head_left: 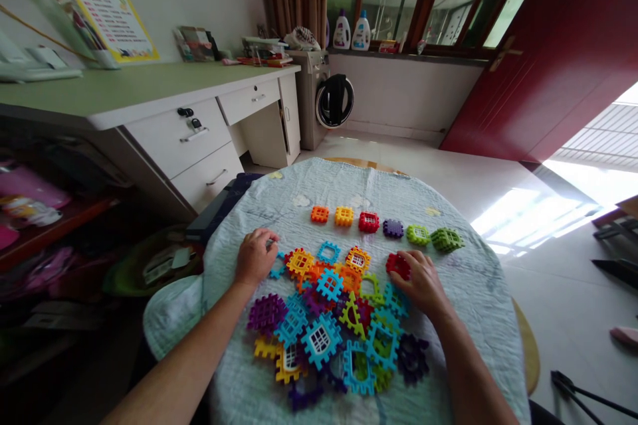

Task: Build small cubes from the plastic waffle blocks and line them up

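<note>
One held piece (398,265); Chinese-lettered poster (107,10)

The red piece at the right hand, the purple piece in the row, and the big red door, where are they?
Red piece (397,267): head view, on its uncovered part.
Purple piece (393,228): head view, middle of its top.
Red door (523,73): head view, on its panel.

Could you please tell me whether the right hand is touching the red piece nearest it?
Touching: the head view shows the right hand gripping the red piece at its right side.
</note>
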### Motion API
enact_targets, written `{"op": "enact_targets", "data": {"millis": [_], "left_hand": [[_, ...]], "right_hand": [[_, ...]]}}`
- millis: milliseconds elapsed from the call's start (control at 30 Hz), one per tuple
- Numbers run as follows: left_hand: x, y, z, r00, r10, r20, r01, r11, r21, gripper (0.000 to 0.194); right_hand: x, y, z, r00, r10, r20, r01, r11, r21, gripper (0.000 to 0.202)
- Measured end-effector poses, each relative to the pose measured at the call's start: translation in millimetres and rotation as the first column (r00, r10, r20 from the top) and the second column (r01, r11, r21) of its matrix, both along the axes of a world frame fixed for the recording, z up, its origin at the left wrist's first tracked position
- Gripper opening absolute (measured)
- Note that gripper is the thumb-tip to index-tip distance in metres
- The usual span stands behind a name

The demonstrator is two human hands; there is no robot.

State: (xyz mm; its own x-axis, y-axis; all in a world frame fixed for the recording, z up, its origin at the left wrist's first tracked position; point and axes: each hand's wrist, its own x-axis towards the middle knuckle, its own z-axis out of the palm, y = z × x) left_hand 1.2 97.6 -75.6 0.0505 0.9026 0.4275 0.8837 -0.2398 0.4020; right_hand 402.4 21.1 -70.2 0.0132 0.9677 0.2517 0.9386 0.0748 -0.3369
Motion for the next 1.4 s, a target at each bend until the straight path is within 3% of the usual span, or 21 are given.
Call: {"op": "enact_targets", "data": {"millis": [600, 967, 1167, 1300, 1400], "left_hand": [[2.0, -0.8, 2.2, 1.0, 0.024, 0.009, -0.024, 1.0, -0.019, 0.014], [2.2, -1.1, 1.0, 1.0, 0.023, 0.022, -0.022, 1.0, -0.022, 0.014], [2.6, -1.5, 1.9, 0.999, 0.024, 0.028, -0.023, 0.999, -0.023, 0.014], [3.5, -2.3, 2.8, 0.999, 0.031, 0.04, -0.03, 0.999, -0.027, 0.014], [3.3, -2.3, 3.0, 0.999, 0.027, 0.046, -0.026, 0.999, -0.026, 0.014]], "right_hand": [[5.6, 1.5, -5.1, 0.997, -0.004, -0.071, -0.003, 0.996, -0.088, 0.058], [0.9, 0.3, -5.0, 0.994, -0.03, -0.104, 0.026, 0.999, -0.041, 0.045], [-6.5, 13.1, 21.9, 0.99, 0.039, -0.136, -0.041, 0.999, -0.013, 0.043], [-20.2, 49.1, 51.7, 0.992, 0.093, -0.09, -0.091, 0.996, 0.022, 0.043], [-30.5, 83.2, 64.2, 0.994, 0.099, -0.048, -0.1, 0.995, -0.017, 0.043]]}}
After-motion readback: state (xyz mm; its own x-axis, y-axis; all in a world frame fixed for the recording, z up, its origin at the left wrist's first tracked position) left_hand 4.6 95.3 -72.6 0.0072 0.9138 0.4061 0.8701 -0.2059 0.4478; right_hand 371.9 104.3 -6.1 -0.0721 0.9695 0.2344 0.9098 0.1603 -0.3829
